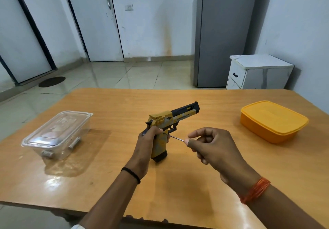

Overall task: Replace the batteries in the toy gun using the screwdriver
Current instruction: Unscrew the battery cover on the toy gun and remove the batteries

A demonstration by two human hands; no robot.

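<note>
Head view, mid-frame: the toy gun (165, 130) is gripped upright above the worktop (114, 104) by the left hand (147, 145), while the screwdriver (175, 137) is pinched in the right hand's (213, 148) fingers (197, 135), tip against the grip.

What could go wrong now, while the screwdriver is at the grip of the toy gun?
1. The screwdriver shaft is thin and the right hand only pinches it, so the tip may slip off the gun grip toward the left hand's fingers.
2. The gun is held above the table by the left hand alone, so pushing may twist it.
3. A loosened screw could fall and roll off the table.
</note>
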